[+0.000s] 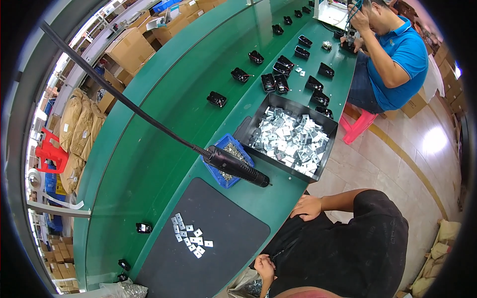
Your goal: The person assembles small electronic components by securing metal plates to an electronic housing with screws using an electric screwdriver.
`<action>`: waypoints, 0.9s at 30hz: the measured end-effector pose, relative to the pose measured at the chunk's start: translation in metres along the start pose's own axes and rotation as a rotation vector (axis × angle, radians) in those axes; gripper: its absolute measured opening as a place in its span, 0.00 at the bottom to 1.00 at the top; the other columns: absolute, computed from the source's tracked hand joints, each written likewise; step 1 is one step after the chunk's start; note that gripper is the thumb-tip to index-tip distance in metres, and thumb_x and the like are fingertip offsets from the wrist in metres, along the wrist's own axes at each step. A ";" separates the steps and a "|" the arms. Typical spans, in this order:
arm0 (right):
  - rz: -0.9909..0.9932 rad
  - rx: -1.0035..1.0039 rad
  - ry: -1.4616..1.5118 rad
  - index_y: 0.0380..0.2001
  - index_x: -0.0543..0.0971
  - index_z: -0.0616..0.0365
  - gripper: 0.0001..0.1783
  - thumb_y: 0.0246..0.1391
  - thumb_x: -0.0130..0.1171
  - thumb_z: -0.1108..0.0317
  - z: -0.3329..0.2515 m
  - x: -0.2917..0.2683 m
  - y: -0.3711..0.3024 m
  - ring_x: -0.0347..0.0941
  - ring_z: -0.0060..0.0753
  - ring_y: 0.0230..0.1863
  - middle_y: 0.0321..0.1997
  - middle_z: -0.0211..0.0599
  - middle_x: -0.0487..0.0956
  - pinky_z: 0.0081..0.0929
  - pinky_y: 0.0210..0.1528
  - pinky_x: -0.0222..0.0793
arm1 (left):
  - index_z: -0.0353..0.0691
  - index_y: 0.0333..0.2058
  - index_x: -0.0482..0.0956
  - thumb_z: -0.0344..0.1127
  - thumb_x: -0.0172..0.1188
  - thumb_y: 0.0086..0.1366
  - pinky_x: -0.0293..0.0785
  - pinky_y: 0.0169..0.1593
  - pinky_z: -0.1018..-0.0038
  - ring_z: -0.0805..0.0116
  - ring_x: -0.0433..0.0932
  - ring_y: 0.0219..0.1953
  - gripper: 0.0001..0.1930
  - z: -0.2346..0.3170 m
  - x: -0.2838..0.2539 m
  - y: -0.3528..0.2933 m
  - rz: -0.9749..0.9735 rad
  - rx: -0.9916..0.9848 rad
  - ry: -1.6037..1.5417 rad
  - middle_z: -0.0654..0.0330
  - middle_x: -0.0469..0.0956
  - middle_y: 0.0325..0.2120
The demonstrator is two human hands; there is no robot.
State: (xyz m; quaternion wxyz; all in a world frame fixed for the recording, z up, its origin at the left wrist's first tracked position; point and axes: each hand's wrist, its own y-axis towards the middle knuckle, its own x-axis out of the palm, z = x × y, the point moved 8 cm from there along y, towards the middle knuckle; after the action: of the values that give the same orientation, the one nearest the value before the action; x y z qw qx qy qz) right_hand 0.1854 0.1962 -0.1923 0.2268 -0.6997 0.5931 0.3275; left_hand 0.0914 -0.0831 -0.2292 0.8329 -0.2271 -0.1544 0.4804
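My right hand [309, 207] rests on my dark clothing beside the table's near edge, fingers stretched out and holding nothing. Lower down, near the mat's corner, my left hand [265, 267] lies against my body with its fingers curled in; I see no object in it. On the dark mat [223, 226] in front of me lie several small square metal plates with holes [191, 236] in a loose cluster. Over a blue bin of small screws [228, 159] hangs a black electric screwdriver [238, 167] on its cable, touched by neither hand.
A black tray [325, 166] piled with metal plates stands right of the bin. Black housings [283, 69] dot the green bench and conveyor [164, 149]. A co-worker in blue [397, 64] sits at the far right by a pink stool [358, 125]. A plastic bag [126, 289] lies bottom left.
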 end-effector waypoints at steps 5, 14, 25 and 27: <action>0.009 -0.003 0.006 0.45 0.75 0.50 0.20 0.46 0.50 0.67 0.001 0.002 -0.001 0.62 0.36 0.62 0.57 0.32 0.73 0.40 0.66 0.48 | 0.34 0.28 0.70 0.31 0.45 0.70 0.57 0.10 0.78 0.76 0.59 0.07 0.11 -0.001 -0.001 0.000 0.003 -0.009 0.001 0.64 0.63 0.11; -0.001 -0.006 -0.012 0.46 0.75 0.51 0.20 0.47 0.50 0.66 0.001 0.003 -0.001 0.61 0.37 0.63 0.57 0.32 0.73 0.41 0.66 0.47 | 0.34 0.28 0.70 0.31 0.45 0.70 0.56 0.10 0.78 0.77 0.58 0.07 0.11 -0.004 -0.001 0.001 -0.006 0.001 -0.003 0.64 0.63 0.11; 0.003 0.003 -0.001 0.46 0.75 0.51 0.20 0.47 0.50 0.66 0.001 0.002 -0.001 0.61 0.37 0.63 0.56 0.31 0.72 0.41 0.66 0.48 | 0.34 0.28 0.70 0.32 0.45 0.70 0.57 0.10 0.78 0.77 0.59 0.07 0.11 -0.006 -0.003 0.001 -0.004 -0.012 0.003 0.64 0.62 0.11; -0.005 0.009 -0.020 0.46 0.75 0.50 0.20 0.47 0.50 0.66 0.001 0.003 -0.002 0.61 0.37 0.63 0.57 0.31 0.72 0.41 0.66 0.48 | 0.35 0.28 0.71 0.32 0.45 0.70 0.57 0.10 0.78 0.76 0.59 0.07 0.11 -0.006 -0.002 0.001 -0.011 0.005 0.015 0.64 0.63 0.11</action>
State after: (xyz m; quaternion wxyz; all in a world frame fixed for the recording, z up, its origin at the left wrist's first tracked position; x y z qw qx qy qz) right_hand 0.1873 0.1954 -0.1957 0.2366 -0.6970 0.5903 0.3313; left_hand 0.0919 -0.0859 -0.2348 0.8373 -0.2277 -0.1485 0.4744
